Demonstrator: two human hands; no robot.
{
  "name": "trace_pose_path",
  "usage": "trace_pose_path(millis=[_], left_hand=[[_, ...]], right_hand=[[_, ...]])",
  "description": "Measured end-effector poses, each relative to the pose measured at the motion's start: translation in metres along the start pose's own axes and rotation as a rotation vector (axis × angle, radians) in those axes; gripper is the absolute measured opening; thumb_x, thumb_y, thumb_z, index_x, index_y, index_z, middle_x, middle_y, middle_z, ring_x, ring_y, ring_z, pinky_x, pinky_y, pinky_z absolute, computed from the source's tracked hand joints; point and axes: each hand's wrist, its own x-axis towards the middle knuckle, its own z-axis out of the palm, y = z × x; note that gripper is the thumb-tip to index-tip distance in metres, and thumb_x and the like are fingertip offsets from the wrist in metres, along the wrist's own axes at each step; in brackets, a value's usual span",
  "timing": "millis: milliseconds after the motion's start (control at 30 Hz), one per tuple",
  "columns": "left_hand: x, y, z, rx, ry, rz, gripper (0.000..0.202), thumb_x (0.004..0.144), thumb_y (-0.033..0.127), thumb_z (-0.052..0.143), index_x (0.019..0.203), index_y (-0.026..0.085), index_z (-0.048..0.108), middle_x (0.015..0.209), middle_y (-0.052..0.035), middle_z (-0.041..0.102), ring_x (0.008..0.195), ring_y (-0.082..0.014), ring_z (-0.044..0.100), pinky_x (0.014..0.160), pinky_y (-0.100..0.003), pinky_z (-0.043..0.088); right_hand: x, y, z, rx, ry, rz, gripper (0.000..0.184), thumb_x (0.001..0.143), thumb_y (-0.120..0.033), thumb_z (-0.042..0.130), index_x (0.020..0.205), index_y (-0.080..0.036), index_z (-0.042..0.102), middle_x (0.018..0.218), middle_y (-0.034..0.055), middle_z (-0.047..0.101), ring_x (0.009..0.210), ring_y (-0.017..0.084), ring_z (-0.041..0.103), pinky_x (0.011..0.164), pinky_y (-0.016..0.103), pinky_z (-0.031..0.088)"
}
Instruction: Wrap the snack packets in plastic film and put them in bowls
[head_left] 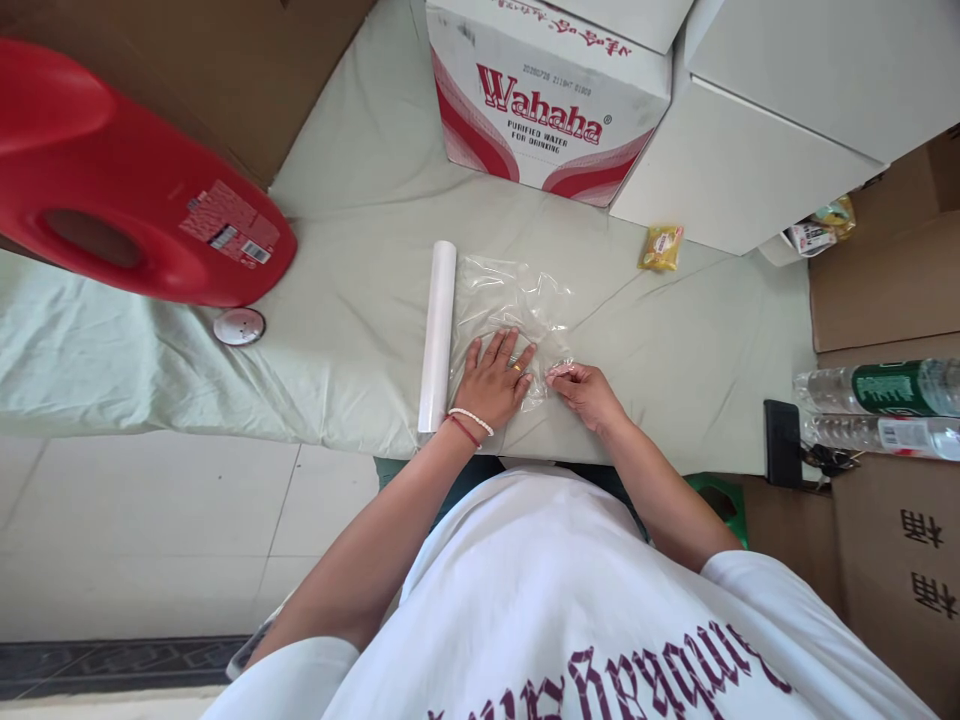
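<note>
A white roll of clear plastic lies lengthwise on the pale green cloth, with a clear plastic sheet spread out to its right. My left hand rests flat on this sheet, fingers spread, a ring on one finger and bracelets at the wrist. At the sheet's right edge, my right hand pinches its crumpled end between thumb and fingers. Whether the sheet is one layer or a bag, I cannot tell.
A big red jug stands at the left beside a round object. Behind are a Wahaha carton and a white cabinet. A yellow packet, a black phone and plastic bottles lie to the right.
</note>
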Motion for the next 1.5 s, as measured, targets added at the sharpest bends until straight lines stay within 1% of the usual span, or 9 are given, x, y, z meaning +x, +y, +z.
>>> trace_pose_path(millis=[167,500,667,767,833,967,1167,1267,1500], left_hand=[[0.000,0.000,0.001,-0.010,0.008,0.007,0.056,0.107,0.041,0.035,0.159,0.025,0.046,0.173,-0.0131,0.029,0.162,-0.0311,0.025,0.130,-0.061,0.014],[-0.001,0.000,0.001,-0.012,0.000,0.006,0.057,0.107,0.042,0.036,0.160,0.025,0.045,0.174,-0.0124,0.028,0.162,-0.0304,0.025,0.131,-0.059,0.012],[-0.003,-0.002,0.004,-0.003,0.020,0.031,0.067,0.104,0.057,0.040,0.162,0.024,0.041,0.175,-0.0128,0.025,0.163,-0.0316,0.022,0.131,-0.060,0.010],[-0.003,-0.002,0.005,-0.009,0.025,0.026,0.065,0.105,0.055,0.039,0.162,0.025,0.041,0.175,-0.0122,0.024,0.163,-0.0314,0.022,0.131,-0.060,0.010],[-0.003,-0.002,0.004,-0.014,0.022,0.023,0.063,0.105,0.053,0.039,0.161,0.025,0.042,0.174,-0.0125,0.025,0.163,-0.0313,0.022,0.131,-0.060,0.011],[-0.002,-0.001,0.003,-0.019,0.015,0.027,0.062,0.105,0.050,0.040,0.161,0.024,0.042,0.174,-0.0129,0.025,0.162,-0.0316,0.023,0.131,-0.060,0.010],[-0.003,-0.002,0.004,-0.036,0.016,0.024,0.064,0.103,0.049,0.046,0.162,0.027,0.041,0.175,-0.0114,0.024,0.163,-0.0319,0.021,0.131,-0.060,0.008],[-0.003,-0.002,0.005,-0.025,0.015,0.027,0.063,0.104,0.051,0.044,0.162,0.026,0.042,0.175,-0.0122,0.025,0.163,-0.0317,0.021,0.131,-0.060,0.009],[-0.002,-0.001,0.003,-0.008,0.010,0.025,0.063,0.104,0.051,0.042,0.161,0.024,0.043,0.174,-0.0136,0.025,0.162,-0.0322,0.023,0.130,-0.060,0.011]], right_hand=[[-0.002,0.003,-0.002,-0.063,0.037,-0.029,0.035,0.065,-0.050,0.081,0.071,-0.021,0.063,0.054,-0.0085,0.038,0.049,0.007,0.026,0.046,0.025,0.018],[-0.004,0.008,-0.007,-0.095,0.111,-0.019,0.030,0.069,-0.049,0.076,0.073,-0.023,0.061,0.055,-0.0070,0.041,0.048,0.009,0.029,0.046,0.026,0.022],[-0.010,0.006,-0.017,-0.255,0.390,-0.233,0.028,0.085,-0.051,0.067,0.084,-0.024,0.063,0.070,-0.0025,0.056,0.060,0.014,0.044,0.055,0.027,0.037],[-0.012,0.005,-0.019,-0.401,0.431,-0.340,0.030,0.094,-0.054,0.060,0.090,-0.024,0.063,0.079,-0.0002,0.062,0.068,0.016,0.052,0.066,0.029,0.046],[-0.011,0.008,-0.019,-0.540,0.407,-0.436,0.026,0.095,-0.049,0.061,0.098,-0.024,0.066,0.089,0.0026,0.065,0.073,0.018,0.056,0.072,0.032,0.050],[-0.007,0.021,-0.022,-0.797,0.233,-0.553,0.026,0.091,-0.036,0.066,0.113,-0.023,0.071,0.112,0.0090,0.063,0.081,0.020,0.061,0.075,0.035,0.053],[-0.011,0.022,-0.040,-0.798,0.209,-0.509,0.009,0.090,-0.028,0.064,0.090,-0.024,0.072,0.093,0.0052,0.064,0.079,0.020,0.062,0.075,0.035,0.053],[-0.007,0.010,-0.042,-0.796,0.193,-0.547,0.011,0.092,-0.028,0.062,0.094,-0.023,0.072,0.094,0.0053,0.065,0.077,0.019,0.061,0.073,0.034,0.051],[0.022,-0.005,-0.037,-0.959,-0.033,-0.599,0.017,0.092,-0.022,0.062,0.102,-0.024,0.076,0.109,0.0063,0.063,0.086,0.019,0.061,0.078,0.032,0.049]])
